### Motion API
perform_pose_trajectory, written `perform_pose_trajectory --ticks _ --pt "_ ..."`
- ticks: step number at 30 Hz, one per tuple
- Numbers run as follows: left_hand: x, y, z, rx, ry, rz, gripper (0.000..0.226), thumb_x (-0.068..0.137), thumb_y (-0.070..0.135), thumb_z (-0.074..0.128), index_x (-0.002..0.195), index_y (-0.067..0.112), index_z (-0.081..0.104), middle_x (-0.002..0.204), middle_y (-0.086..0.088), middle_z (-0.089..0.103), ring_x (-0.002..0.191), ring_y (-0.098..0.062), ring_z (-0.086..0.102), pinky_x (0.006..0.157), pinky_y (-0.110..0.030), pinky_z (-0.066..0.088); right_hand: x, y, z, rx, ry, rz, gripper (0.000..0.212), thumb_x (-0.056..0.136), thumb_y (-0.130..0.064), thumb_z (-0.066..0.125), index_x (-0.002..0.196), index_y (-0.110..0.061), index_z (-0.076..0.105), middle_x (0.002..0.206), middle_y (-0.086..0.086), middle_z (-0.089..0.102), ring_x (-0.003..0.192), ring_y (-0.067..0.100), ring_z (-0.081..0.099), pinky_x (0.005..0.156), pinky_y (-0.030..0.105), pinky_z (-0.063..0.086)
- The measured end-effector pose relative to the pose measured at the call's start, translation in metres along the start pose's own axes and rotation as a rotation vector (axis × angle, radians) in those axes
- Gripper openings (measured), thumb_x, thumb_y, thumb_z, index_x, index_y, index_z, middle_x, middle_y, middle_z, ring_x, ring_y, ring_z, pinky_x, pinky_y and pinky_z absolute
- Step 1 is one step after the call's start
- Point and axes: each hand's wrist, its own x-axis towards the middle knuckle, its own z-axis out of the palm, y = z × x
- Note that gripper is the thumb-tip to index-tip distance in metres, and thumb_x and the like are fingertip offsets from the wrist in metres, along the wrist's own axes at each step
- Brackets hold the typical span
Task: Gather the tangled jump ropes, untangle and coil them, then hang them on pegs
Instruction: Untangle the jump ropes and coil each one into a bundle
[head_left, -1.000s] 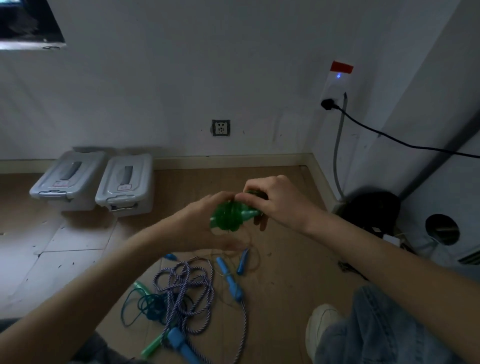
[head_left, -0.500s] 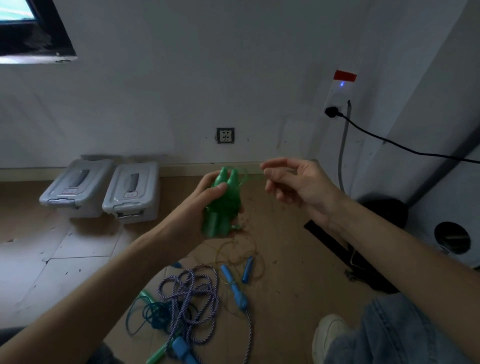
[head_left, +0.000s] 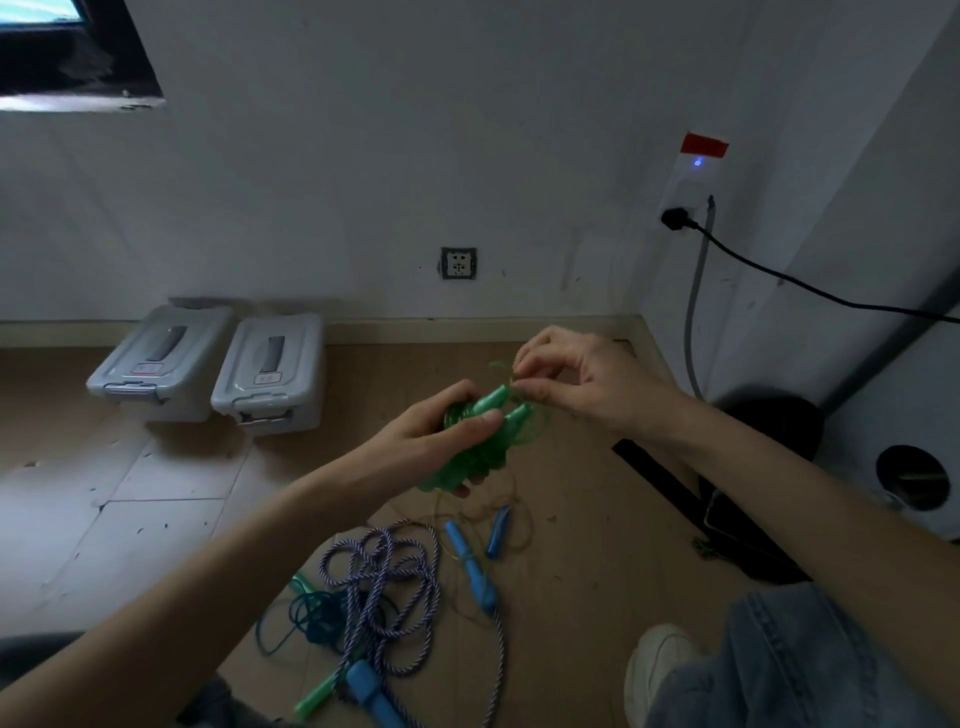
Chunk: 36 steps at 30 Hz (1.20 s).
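Note:
My left hand grips a green jump rope, its two translucent green handles side by side with the thin cord wound round them. My right hand pinches the thin green cord just beyond the handle tips. On the floor below lies a tangle: a purple-and-white braided rope with a blue handle, a teal cord with a light green handle, and a thin cord with two blue handles. No pegs are in view.
Two grey lidded plastic boxes stand against the back wall at left. A black cable runs from a wall socket at right. Dark gear lies on the floor at right. My shoe and jeans leg sit bottom right.
My right hand, which had drawn away open half a second ago, has come back to the handle tips and pinches the cord. The left hand tilted the bundle so the handles point right.

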Motion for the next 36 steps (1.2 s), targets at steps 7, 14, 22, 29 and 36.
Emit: perform_pose_trajectory --ticks 7,14,22,29,36 --pt "0.001 0.003 0.001 0.000 0.023 0.018 0.051 0.074 0.045 0.051 0.112 0.011 0.051 0.095 -0.010 0.063 0.071 -0.009 0.064 0.063 -0.019 0.053 -0.003 -0.004 -0.002 0.502 0.003 0.049 0.021 0.088 -0.008 0.057 0.098 -0.020 0.071 0.060 -0.005 0.062 0.044 0.003 0.047 0.039 0.014 0.036" --pt "0.002 0.001 0.001 -0.011 0.046 0.055 0.049 0.077 0.045 0.047 0.107 0.008 0.050 0.090 -0.010 0.063 0.068 -0.010 0.063 0.060 -0.019 0.052 -0.004 -0.004 0.000 0.294 -0.100 0.121 0.026 0.092 -0.006 0.051 0.089 -0.026 0.067 0.061 -0.011 0.058 0.050 0.002 0.048 0.047 0.016 0.040" --pt "0.004 -0.011 -0.011 -0.073 0.038 -0.037 0.048 0.076 0.049 0.051 0.107 0.011 0.051 0.087 -0.007 0.064 0.068 -0.012 0.065 0.059 -0.022 0.052 -0.004 0.002 -0.016 0.833 -0.059 0.248 0.019 0.089 -0.007 0.047 0.080 -0.014 0.063 0.108 0.010 0.069 0.065 0.007 0.050 0.055 0.016 0.042" --pt "0.007 -0.016 -0.032 -0.267 0.035 -0.170 0.043 0.078 0.054 0.052 0.107 0.024 0.058 0.087 -0.005 0.068 0.072 -0.015 0.065 0.064 -0.030 0.053 -0.007 0.008 -0.017 0.991 -0.173 0.254 0.017 0.084 -0.009 0.056 0.074 -0.016 0.068 0.123 0.021 0.059 0.100 0.019 0.062 0.080 0.024 0.052" --pt "0.006 -0.016 -0.015 -0.127 -0.094 -0.100 0.039 0.082 0.047 0.052 0.104 0.015 0.054 0.086 -0.002 0.069 0.075 -0.017 0.064 0.066 -0.028 0.054 0.000 0.012 -0.005 1.135 -0.095 0.360 0.012 0.089 -0.020 0.049 0.082 -0.014 0.057 0.083 0.004 0.069 0.090 0.020 0.064 0.081 0.035 0.054"
